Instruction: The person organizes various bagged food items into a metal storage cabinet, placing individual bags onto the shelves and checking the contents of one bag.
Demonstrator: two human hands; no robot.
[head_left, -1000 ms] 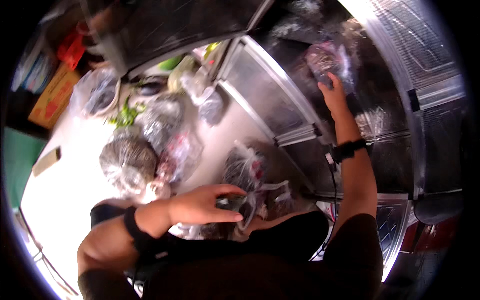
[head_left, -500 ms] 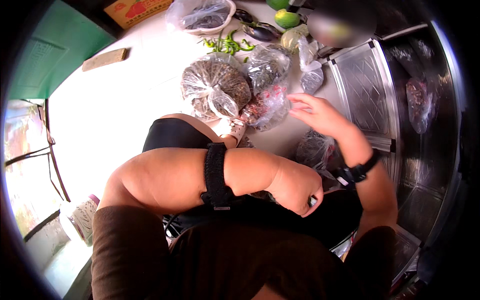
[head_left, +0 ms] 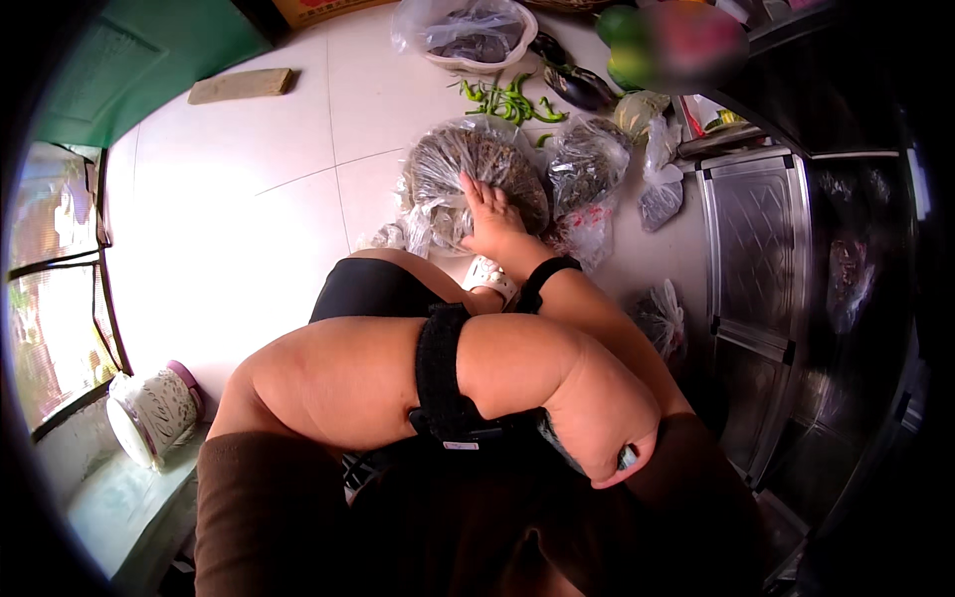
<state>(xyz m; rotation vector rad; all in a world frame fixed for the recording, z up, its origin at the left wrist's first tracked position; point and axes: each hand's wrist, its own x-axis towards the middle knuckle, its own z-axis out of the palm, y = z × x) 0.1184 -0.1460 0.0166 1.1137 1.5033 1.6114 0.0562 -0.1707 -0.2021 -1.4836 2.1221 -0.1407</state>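
Note:
My right hand [head_left: 489, 221] lies on a large clear plastic bag of brown dried stuff [head_left: 428, 154], its fingers apart against the plastic. My left hand [head_left: 602, 438] is curled near my lap at the lower right, closed round a small object that is mostly hidden. Beside the large bag are a silvery plastic bag [head_left: 587, 164], a bag with red print [head_left: 587, 234] and a small tied bag [head_left: 660, 199]. Loose green peppers [head_left: 502, 99] lie just behind them, with dark eggplants [head_left: 577, 85]. My white clog [head_left: 492, 279] shows below my right hand.
An open black cabinet [head_left: 846, 368] with a bag [head_left: 849, 284] inside and a metal-framed door [head_left: 746, 239] stand at the right. A bowl [head_left: 507, 55], a wooden block [head_left: 239, 85], a green panel [head_left: 119, 70], a white lidded container [head_left: 149, 413] and a window [head_left: 55, 318] also show.
My right hand has left the bag in the cabinet and come down onto the large bag. My left hand has curled and moved down rightward. The view has swung round toward the floor.

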